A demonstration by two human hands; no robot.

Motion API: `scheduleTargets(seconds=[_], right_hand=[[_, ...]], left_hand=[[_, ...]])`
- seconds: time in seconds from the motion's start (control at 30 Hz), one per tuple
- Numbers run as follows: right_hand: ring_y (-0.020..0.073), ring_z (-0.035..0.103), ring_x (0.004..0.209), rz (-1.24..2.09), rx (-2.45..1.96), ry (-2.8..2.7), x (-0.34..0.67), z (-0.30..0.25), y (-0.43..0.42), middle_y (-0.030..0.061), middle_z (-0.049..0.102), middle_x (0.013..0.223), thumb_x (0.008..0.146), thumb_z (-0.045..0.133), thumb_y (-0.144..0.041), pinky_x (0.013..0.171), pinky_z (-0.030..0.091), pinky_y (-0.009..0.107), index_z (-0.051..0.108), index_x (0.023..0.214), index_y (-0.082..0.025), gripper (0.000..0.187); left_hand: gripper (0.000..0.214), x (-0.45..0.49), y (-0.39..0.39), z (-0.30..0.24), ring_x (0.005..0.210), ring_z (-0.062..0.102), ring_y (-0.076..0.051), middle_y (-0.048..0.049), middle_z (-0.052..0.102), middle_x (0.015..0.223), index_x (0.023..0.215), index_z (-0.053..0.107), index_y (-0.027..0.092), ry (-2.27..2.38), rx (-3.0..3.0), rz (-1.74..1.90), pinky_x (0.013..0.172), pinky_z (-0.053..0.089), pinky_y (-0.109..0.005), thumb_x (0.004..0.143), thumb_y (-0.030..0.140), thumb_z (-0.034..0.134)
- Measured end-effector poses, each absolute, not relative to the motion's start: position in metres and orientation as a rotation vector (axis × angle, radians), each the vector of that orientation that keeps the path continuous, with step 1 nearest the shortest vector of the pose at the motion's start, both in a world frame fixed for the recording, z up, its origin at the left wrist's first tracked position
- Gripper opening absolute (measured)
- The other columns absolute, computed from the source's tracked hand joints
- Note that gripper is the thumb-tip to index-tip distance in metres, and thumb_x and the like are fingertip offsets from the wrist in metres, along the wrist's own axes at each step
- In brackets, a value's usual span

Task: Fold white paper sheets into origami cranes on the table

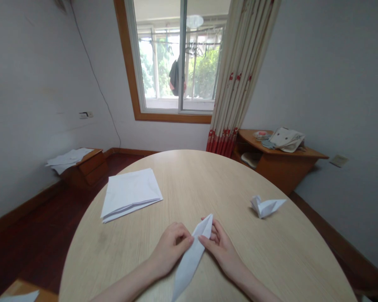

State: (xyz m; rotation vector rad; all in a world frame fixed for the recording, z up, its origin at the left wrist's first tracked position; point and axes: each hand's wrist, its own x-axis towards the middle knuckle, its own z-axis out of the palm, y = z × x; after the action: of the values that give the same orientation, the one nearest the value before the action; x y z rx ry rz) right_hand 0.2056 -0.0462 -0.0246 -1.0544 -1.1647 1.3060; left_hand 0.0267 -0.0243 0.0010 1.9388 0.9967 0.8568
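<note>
A long, narrow piece of folded white paper (190, 263) slants between my hands near the front of the table, one pointed end away from me and the other toward me. My left hand (173, 245) pinches its left edge around the middle, thumb on top. On the opposite edge, my right hand (219, 243) grips the paper with the thumb on top and the fingers partly hidden behind it. The far end shows folded layers with a crease down the centre.
A stack of white paper (130, 193) lies at the table's left. A folded white paper figure (266, 206) stands at the right on the round wooden table (208, 180). Behind are a corner desk (277, 167) with a bag (288, 139), a low cabinet (93, 167) and a curtain (239, 75).
</note>
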Motion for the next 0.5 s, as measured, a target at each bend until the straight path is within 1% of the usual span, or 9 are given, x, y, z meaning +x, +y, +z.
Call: scheduleTargets(seconds=[0.1,0.17,0.23,0.33,0.4,0.5], right_hand=[[0.0204,0.065,0.081,1.329,-1.069,-1.149,0.207,-0.026,-0.044,0.0037,0.066,0.094,0.070,0.073,-0.042,0.073,0.053,0.035,0.051,0.119,-0.022,0.057],[0.0176,0.063,0.073,1.306,-1.114,-1.141,0.208,-0.027,-0.043,0.0009,0.064,0.087,0.069,0.073,-0.038,0.068,0.052,0.032,0.052,0.123,-0.021,0.061],[0.0148,0.058,0.064,1.265,-1.162,-1.145,0.210,-0.029,-0.041,-0.0023,0.062,0.078,0.069,0.072,-0.036,0.065,0.051,0.030,0.053,0.125,-0.020,0.061],[0.0147,0.056,0.065,1.247,-1.162,-1.194,0.212,-0.032,-0.040,-0.0028,0.060,0.073,0.071,0.069,-0.034,0.066,0.050,0.030,0.052,0.130,-0.018,0.063],[0.0149,0.057,0.068,1.258,-1.140,-1.239,0.214,-0.034,-0.040,-0.0006,0.063,0.079,0.071,0.068,-0.031,0.068,0.050,0.030,0.048,0.134,-0.017,0.068],[0.0132,0.058,0.070,1.217,-1.149,-1.258,0.214,-0.037,-0.040,0.0056,0.063,0.106,0.068,0.068,-0.026,0.070,0.052,0.031,0.044,0.137,-0.020,0.073]], left_hand=[[0.034,0.027,-0.025,0.002,0.080,0.055,-0.020,-0.0034,0.062,0.075,0.066,0.062,0.018,1.034,2.028,0.838,0.074,0.039,-0.030,0.091,0.038,0.050],[0.030,0.027,-0.025,0.002,0.081,0.055,-0.021,-0.0034,0.063,0.078,0.067,0.063,0.019,1.077,2.105,0.824,0.075,0.038,-0.031,0.090,0.034,0.052],[0.024,0.027,-0.025,0.000,0.083,0.056,-0.021,-0.0032,0.064,0.080,0.070,0.064,0.019,1.125,2.166,0.806,0.075,0.037,-0.032,0.089,0.031,0.055],[0.018,0.027,-0.023,-0.005,0.082,0.056,-0.021,-0.0025,0.064,0.079,0.074,0.064,0.019,1.203,2.213,0.757,0.075,0.035,-0.034,0.088,0.030,0.057],[0.018,0.028,-0.023,-0.007,0.079,0.056,-0.021,-0.0021,0.063,0.077,0.075,0.063,0.019,1.253,2.226,0.715,0.073,0.034,-0.034,0.089,0.029,0.056],[0.017,0.029,-0.023,-0.010,0.077,0.055,-0.020,-0.0009,0.062,0.074,0.075,0.061,0.018,1.302,2.264,0.646,0.072,0.032,-0.034,0.089,0.026,0.056]])
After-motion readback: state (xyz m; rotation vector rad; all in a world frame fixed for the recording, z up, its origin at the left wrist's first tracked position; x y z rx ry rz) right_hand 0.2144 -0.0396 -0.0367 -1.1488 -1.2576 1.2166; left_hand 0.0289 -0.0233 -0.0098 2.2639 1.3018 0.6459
